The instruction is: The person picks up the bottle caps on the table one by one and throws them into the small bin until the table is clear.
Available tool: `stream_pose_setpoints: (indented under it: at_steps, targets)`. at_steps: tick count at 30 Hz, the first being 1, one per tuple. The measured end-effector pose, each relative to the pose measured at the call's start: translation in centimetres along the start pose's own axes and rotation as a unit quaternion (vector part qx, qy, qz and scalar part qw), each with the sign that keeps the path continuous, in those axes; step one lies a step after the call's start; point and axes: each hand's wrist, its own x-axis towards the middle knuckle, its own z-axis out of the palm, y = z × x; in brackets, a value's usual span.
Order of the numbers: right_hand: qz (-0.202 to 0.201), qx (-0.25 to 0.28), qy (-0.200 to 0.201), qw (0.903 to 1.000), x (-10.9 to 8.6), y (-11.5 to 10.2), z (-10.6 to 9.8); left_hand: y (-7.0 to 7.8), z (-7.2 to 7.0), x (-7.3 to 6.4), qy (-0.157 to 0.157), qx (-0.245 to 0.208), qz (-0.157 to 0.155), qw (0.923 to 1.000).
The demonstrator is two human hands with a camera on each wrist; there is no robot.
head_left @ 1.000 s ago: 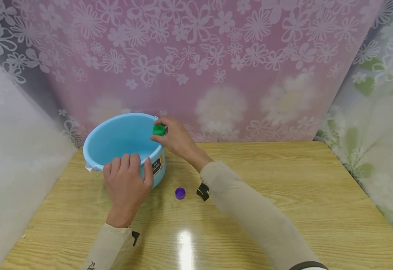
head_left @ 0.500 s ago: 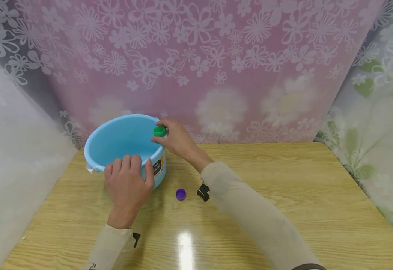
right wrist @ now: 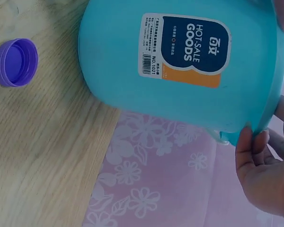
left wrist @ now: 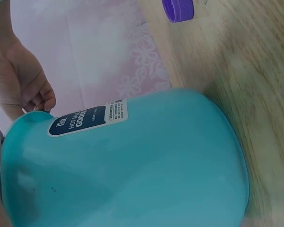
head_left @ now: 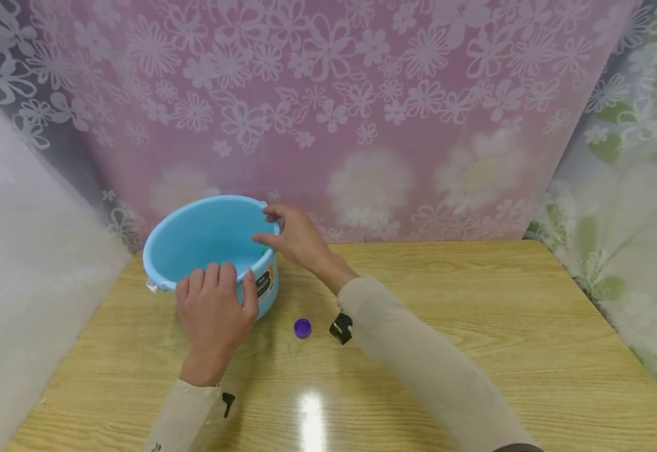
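Note:
My left hand (head_left: 215, 307) grips the near rim of a light blue bucket (head_left: 192, 232), fingers over the edge and thumb along the outside. At the bucket's right rim is my right hand (head_left: 300, 235), its thumb and index finger spread apart over the opening with nothing between them. Its other fingers touch the outside of the rim in the right wrist view. A sliver of a green bottle cap (head_left: 263, 250) shows inside the bucket below the right thumb; the rest is hidden. On the table, right of the bucket, lies a purple bottle cap (head_left: 302, 328), hollow side up.
The wooden table (head_left: 447, 314) extends to the right of the bucket. A pink flowered curtain (head_left: 362, 125) hangs close behind the table, with pale cloth at both sides. The bucket carries a printed label (right wrist: 184, 49).
The right thumb and index finger have let go of the green bottle cap, which has dropped into the bucket. The left hand keeps its grip on the rim.

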Motion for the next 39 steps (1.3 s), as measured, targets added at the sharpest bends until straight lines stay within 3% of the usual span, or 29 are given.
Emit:
stream_pose_setpoints:
  at_steps: [9, 16, 19, 23, 27, 30, 33, 39]
  targets:
    - [-0.026, 0.048, 0.014, 0.9984, -1.8, 1.4, -0.9, 0.0, 0.0, 0.0, -0.006, -0.006, -0.009, 0.9999]
    - [-0.010, 0.043, 0.008, 0.9990, -4.4, 3.8, -1.9, -0.1, -0.2, 0.0, -0.015, -0.007, -0.018, 0.9997]
    - [-0.010, 0.020, -0.022, 0.9995, -5.5, 5.2, -1.9, 0.0, -0.2, 0.0, -0.007, -0.013, -0.019, 0.9997]
    - [-0.012, -0.011, -0.102, 0.9947, -7.0, 6.9, -1.4, 0.1, 0.0, 0.1, 0.002, -0.019, -0.017, 0.9997]
    - [0.001, -0.029, -0.205, 0.9784, -8.5, 7.9, -0.4, 0.2, 0.0, 0.0, 0.002, -0.020, -0.019, 0.9996]
    - [0.011, -0.038, -0.253, 0.9666, -9.3, 8.5, 0.5, 0.2, 0.0, 0.0, 0.001, -0.018, -0.019, 0.9997]
    - [0.009, -0.059, -0.275, 0.9597, -9.9, 9.0, 1.4, 0.3, 0.0, 0.0, 0.006, -0.018, -0.016, 0.9997]
    - [-0.014, -0.100, -0.276, 0.9558, -10.3, 9.0, 2.5, 0.3, 0.2, 0.1, 0.009, -0.023, -0.019, 0.9995]
